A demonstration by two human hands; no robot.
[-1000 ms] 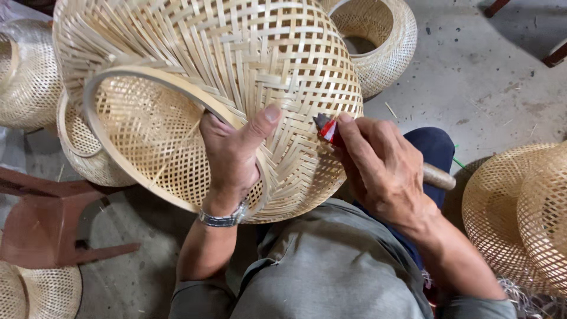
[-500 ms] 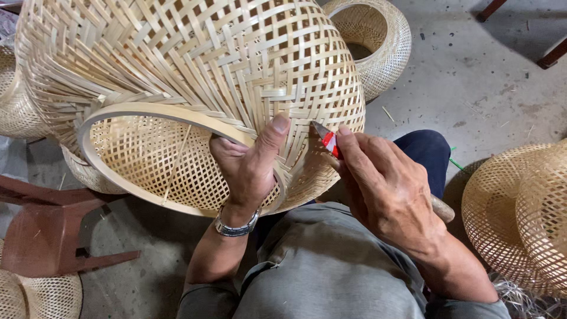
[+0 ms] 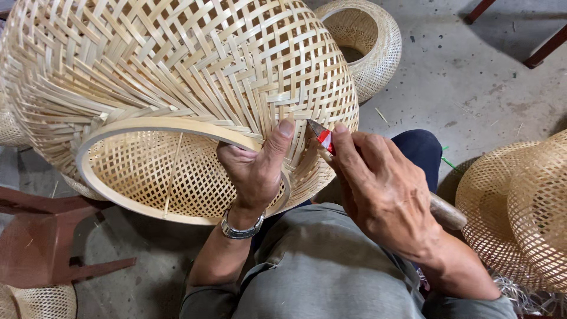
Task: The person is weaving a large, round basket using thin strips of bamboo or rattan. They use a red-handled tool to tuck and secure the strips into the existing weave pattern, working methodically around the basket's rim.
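A large woven bamboo basket (image 3: 177, 77) lies on its side in front of me, its round rim (image 3: 147, 125) facing me. My left hand (image 3: 255, 165) grips that rim, thumb pressed up against the outer weave; a metal watch is on the wrist. My right hand (image 3: 384, 189) is closed around a knife (image 3: 322, 137) with a red-taped neck and a wooden handle sticking out behind the palm. The blade tip touches the weave just right of my left thumb.
Another woven basket (image 3: 366, 41) stands behind on the concrete floor. Stacked woven baskets (image 3: 520, 207) sit at the right, more at the left edge and bottom left. A dark red wooden stool (image 3: 41, 242) is at the lower left. Red furniture legs (image 3: 546, 44) show top right.
The basket has turned and come closer, its rim swinging lower and toward me. My left hand shifted along the rim. The knife stays at the weave beside the thumb.
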